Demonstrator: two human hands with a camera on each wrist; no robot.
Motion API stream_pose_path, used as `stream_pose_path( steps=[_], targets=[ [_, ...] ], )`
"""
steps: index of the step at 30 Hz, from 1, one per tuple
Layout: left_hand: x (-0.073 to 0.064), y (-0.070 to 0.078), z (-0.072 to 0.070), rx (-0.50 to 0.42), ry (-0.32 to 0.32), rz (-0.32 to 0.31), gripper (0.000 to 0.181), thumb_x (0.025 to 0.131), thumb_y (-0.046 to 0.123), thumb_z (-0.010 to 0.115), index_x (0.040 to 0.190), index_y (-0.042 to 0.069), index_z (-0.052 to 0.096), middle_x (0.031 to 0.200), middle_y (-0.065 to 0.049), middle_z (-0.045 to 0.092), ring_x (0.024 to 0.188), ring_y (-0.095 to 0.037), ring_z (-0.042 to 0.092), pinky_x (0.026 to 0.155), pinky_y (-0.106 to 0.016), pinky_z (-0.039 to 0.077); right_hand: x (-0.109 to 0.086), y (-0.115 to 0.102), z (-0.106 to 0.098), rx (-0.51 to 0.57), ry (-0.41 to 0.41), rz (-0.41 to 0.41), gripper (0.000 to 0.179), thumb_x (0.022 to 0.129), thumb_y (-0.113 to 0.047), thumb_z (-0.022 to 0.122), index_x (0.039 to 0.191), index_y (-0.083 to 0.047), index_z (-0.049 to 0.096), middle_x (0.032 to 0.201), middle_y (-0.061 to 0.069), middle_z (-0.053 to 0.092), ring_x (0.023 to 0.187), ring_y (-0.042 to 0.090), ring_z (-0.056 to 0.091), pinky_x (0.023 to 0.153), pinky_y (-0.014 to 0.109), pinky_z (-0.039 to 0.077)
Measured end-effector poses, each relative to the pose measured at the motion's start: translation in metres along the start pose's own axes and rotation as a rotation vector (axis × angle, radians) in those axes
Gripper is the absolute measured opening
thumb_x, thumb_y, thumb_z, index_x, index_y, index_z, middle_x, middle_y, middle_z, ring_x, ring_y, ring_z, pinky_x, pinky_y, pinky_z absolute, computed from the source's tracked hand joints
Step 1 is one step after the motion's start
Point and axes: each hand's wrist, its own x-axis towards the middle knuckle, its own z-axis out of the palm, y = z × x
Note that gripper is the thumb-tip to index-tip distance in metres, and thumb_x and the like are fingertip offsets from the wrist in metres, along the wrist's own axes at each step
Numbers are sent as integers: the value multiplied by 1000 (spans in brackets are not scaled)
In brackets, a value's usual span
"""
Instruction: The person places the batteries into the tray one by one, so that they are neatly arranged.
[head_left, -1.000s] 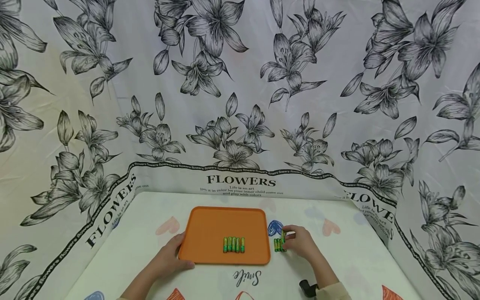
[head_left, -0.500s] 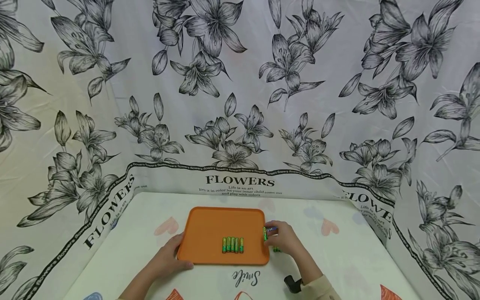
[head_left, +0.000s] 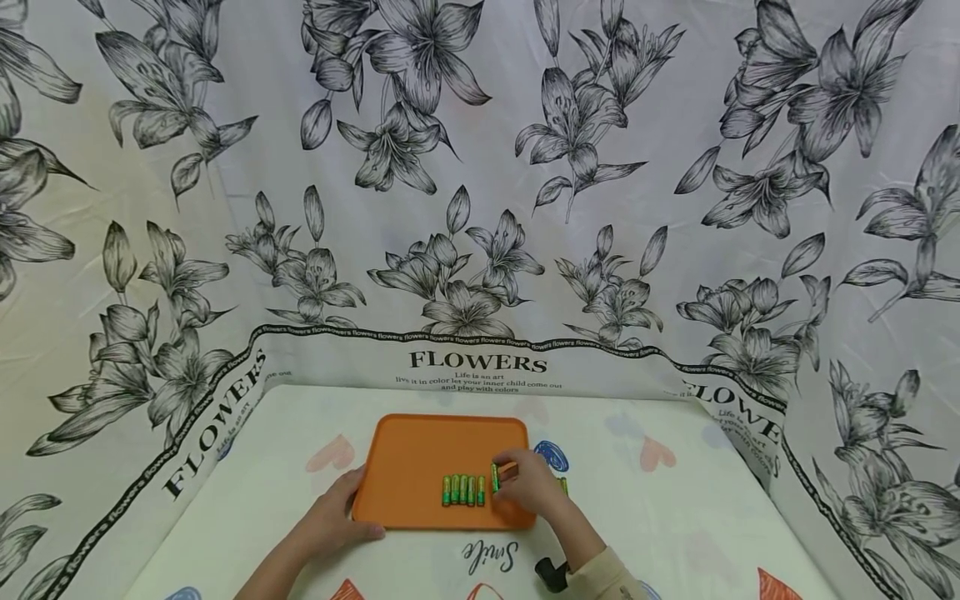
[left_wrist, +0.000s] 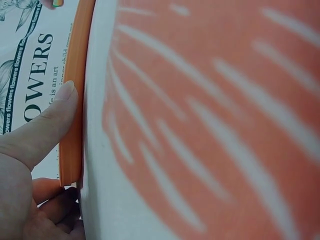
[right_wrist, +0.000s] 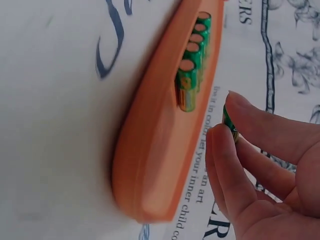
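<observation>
Loose batteries (head_left: 564, 485): outside the tray's right rim, mostly hidden by the right arm; number unclear.
Battery row (head_left: 462, 490): five green cells lying side by side in the tray, nearer its near rim.
Held battery (head_left: 495, 477): over the tray's right part, just right of the row; contact with the floor cannot be told.
Right hand (head_left: 528, 483): grip pinching that battery between thumb and fingers.
Left hand (head_left: 337, 512): grip holding the tray's near left corner, thumb along the near wall.
Orange tray (head_left: 420, 450): raised rim; floor stretches behind and left of the row.
White surface (head_left: 615, 500): extends rightward to the flowered cloth (head_left: 480, 275).
</observation>
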Motion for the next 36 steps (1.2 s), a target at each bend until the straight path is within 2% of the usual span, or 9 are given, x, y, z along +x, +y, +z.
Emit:
stream_pose_path(
  steps=[8, 15, 21, 30, 36],
  targets=[
    [-1, 0, 1, -23, 5, 7, 122, 64, 46, 93, 158, 2, 29, 158, -25, 36, 144, -47, 34, 115, -66, 28, 7, 10, 18, -40, -14, 27, 52, 72, 5, 85, 120, -1, 68, 101, 5, 68, 89, 19, 62, 76, 38, 58],
    [-1, 2, 1, -30, 6, 0, 121, 64, 44, 94, 158, 2, 30, 158, -25, 37, 145, -46, 34, 116, -66, 27, 8, 12, 25, -64, -17, 63, 52, 72, 1, 87, 120, -4, 69, 98, 2, 65, 88, 19, 57, 77, 37, 55],
    [-1, 4, -1, -23, 5, -11, 121, 64, 45, 94, 158, 3, 30, 157, -25, 38, 144, -46, 35, 115, -67, 28, 10, 10, 27, -98, -10, 56, 53, 71, -2, 89, 120, -5, 69, 95, 1, 63, 86, 19, 56, 76, 35, 54],
    [-2, 3, 0, -22, 5, -12, 121, 63, 45, 94, 158, 3, 30, 157, -24, 38, 144, -46, 35, 116, -66, 27, 6, 13, 23, -68, -29, 58, 62, 70, -6, 91, 125, -9, 65, 100, 1, 64, 90, 21, 56, 71, 34, 53],
    [-2, 1, 0, -41, 14, 33, 119, 64, 43, 94, 158, 3, 31, 157, -20, 41, 144, -42, 37, 117, -63, 29, 3, 17, 7, -75, -14, 62, 63, 72, -10, 91, 128, -8, 63, 104, 5, 65, 91, 20, 59, 72, 35, 54]
  ],
)
